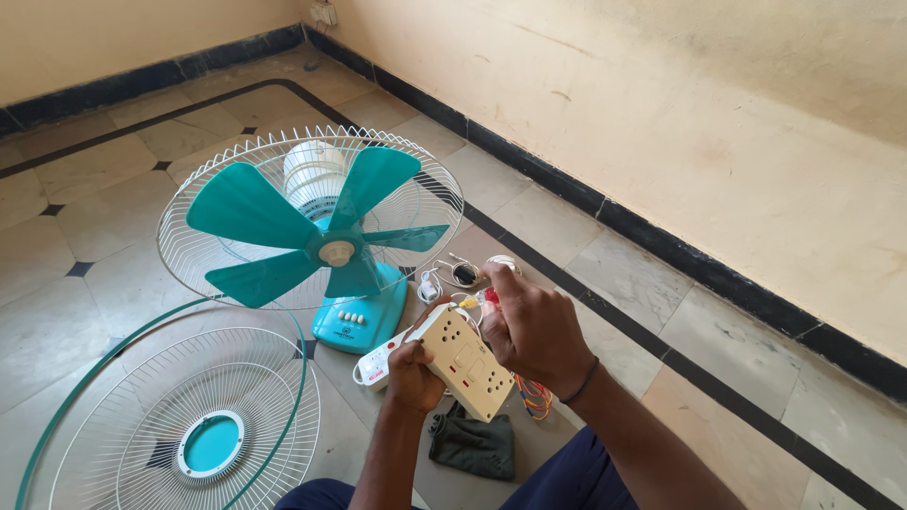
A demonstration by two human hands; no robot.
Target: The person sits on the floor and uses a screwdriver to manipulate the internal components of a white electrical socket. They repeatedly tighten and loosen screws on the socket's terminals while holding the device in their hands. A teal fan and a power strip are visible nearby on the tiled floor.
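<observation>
Two hands on a cream switch box (pixel 460 359), left grip (pixel 413 370) clamped beneath, right grip (pixel 531 326) hiding its wires.

The cream switch-and-socket board (pixel 460 361) is held tilted above the floor. Coloured wires (pixel 477 300) meet its upper end.

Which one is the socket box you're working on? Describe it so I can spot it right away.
Start at the teal fan lying on the tiled floor. Just right of its base, both hands hold a cream rectangular socket box: left hand under it, right hand at its top. Unlike the white power strip beside it, it is wider, with red switches.
</observation>
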